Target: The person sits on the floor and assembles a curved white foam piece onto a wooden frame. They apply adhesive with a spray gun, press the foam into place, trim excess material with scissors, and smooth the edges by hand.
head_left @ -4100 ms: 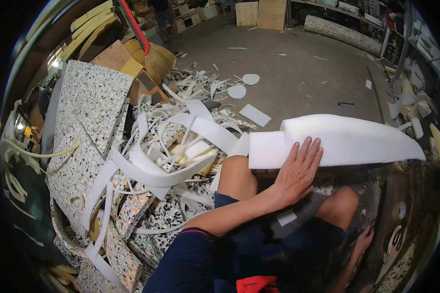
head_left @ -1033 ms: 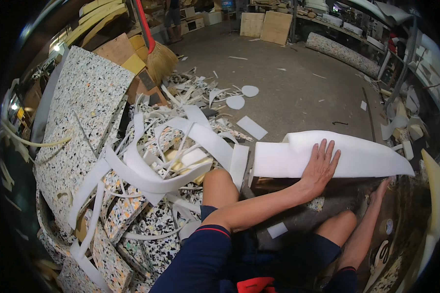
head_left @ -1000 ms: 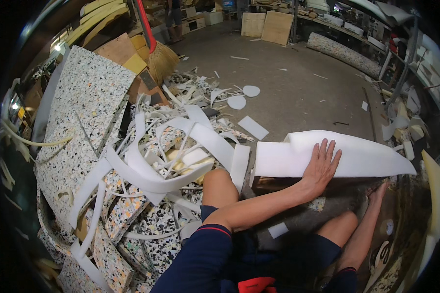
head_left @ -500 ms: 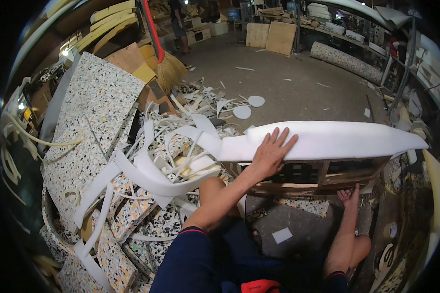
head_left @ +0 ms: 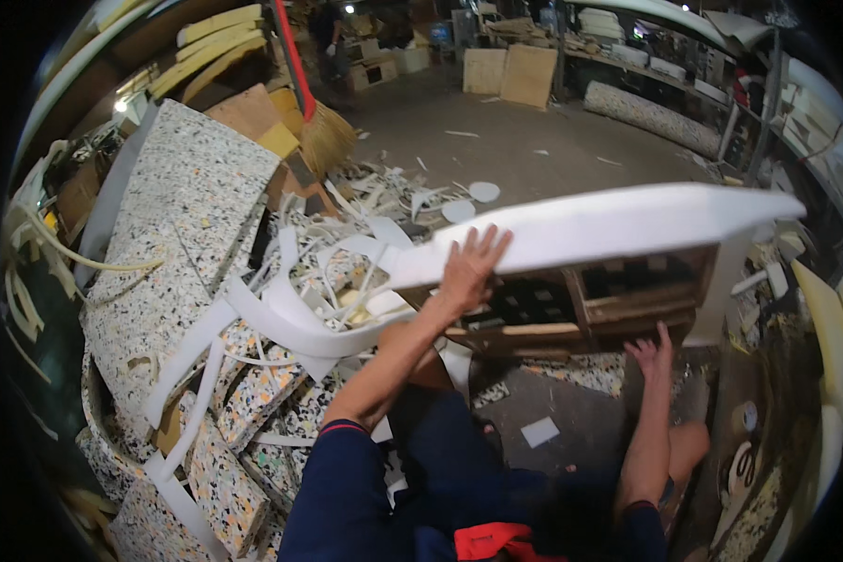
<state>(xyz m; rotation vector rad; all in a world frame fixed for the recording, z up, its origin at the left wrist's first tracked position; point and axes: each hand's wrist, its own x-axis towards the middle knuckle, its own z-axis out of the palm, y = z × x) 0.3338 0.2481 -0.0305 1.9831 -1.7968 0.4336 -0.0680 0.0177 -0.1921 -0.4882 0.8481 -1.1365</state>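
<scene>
White foam padding (head_left: 618, 221) covers the top of a wooden frame (head_left: 581, 314), with dark openings between its rails. The frame is tilted, its right end farther up in the picture. My left hand (head_left: 471, 273) lies with spread fingers on the foam's near edge, toward the left end. At the lower rail, right of the middle, is my right hand (head_left: 650, 354), its fingers apart and their tips at the wood. Whether it bears weight there I cannot tell.
Speckled foam sheets (head_left: 192, 187) and white foam offcuts (head_left: 295, 318) pile up on my left. Behind them stands a broom (head_left: 326, 136) with a red handle. A roll of tape (head_left: 746, 416) and scissors (head_left: 742, 465) lie at right. A speckled foam roll (head_left: 651, 117) lies farther back.
The padded frame has tipped, its right end rising and its slatted side showing more. Both hands have moved with it, the left hand also shifting left and up in the picture.
</scene>
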